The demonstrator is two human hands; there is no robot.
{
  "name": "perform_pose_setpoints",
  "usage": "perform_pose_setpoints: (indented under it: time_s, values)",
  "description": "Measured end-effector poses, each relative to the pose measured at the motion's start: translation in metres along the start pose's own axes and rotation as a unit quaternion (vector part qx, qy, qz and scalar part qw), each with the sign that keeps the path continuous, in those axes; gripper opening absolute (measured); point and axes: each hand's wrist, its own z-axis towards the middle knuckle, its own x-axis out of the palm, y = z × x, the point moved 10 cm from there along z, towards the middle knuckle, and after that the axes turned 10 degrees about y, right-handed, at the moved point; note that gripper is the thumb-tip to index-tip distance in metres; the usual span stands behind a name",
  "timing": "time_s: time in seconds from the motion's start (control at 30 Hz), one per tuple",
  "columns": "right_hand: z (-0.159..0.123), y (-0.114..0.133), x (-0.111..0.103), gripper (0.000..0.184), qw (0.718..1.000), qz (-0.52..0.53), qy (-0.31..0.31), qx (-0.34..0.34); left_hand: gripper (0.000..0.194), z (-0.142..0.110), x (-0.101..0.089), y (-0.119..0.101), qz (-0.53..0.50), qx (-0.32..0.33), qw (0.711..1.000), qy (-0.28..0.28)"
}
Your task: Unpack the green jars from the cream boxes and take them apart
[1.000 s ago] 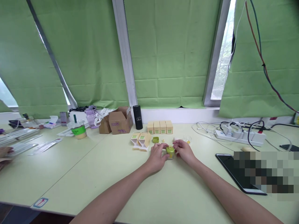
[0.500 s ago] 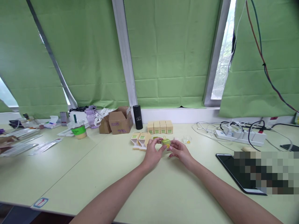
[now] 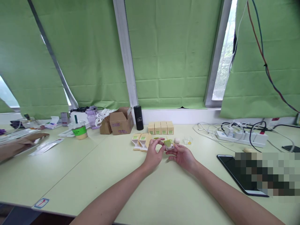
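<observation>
Both of my hands meet over the middle of the pale green table [image 3: 70,175]. My right hand [image 3: 181,155] lies palm up with its fingers curled round a small green square object [image 3: 168,144]. My left hand [image 3: 153,153] pinches the left side of the same object with thumb and fingertips. Just beyond them stands a row of small yellow boxes [image 3: 160,127]. Two more yellow boxes [image 3: 141,141] lie tipped over to the left of my left hand.
A black cylinder [image 3: 138,117], a brown carton [image 3: 119,121], a drink cup [image 3: 79,129] and a purple bottle [image 3: 91,118] stand at the back left. A power strip [image 3: 241,137] with cables and a dark tablet [image 3: 236,172] lie to the right. Another person's arm [image 3: 18,147] reaches in at far left.
My hands lifted the green object off the table and turned it; the right hand now cups it palm up. The other person's arm at far left reached farther in.
</observation>
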Motion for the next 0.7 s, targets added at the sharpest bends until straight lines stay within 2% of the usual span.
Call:
perform_pose_setpoints:
  time_s: [0.27, 0.7]
  values:
    - [0.001, -0.003, 0.006, 0.021, 1.000, 0.015, 0.024, 0.001, 0.029, 0.000, -0.001, 0.004, -0.002, -0.006, 1.000, -0.009]
    - [-0.004, 0.020, 0.016, 0.033, 0.998, -0.041, 0.014, -0.054, 0.026, 0.003, -0.004, 0.015, -0.015, -0.034, 0.999, -0.028]
